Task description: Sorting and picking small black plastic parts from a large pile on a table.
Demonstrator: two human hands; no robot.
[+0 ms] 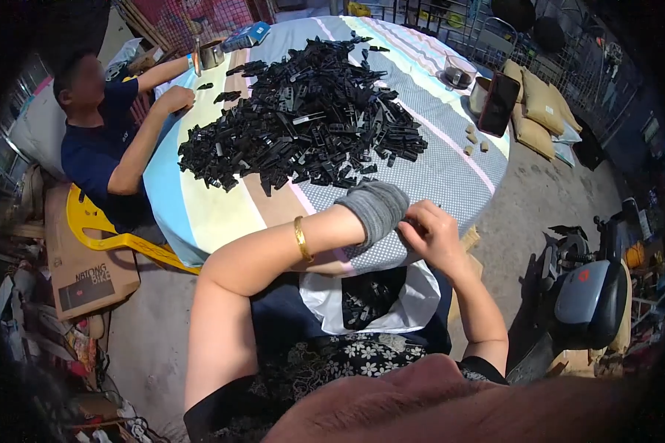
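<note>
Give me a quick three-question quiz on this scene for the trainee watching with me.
1. True or false: the left hand wears a grey glove while the right hand is bare.
2. Where is the white bag that holds some black parts?
A. on the floor beside the yellow chair
B. in the person's lap, just below the hands
C. on the table next to the phone
3. Fill in: the big heap of black parts lies on a round table with a ______ cloth.

Key: 1 true; 2 B; 3 striped.
</note>
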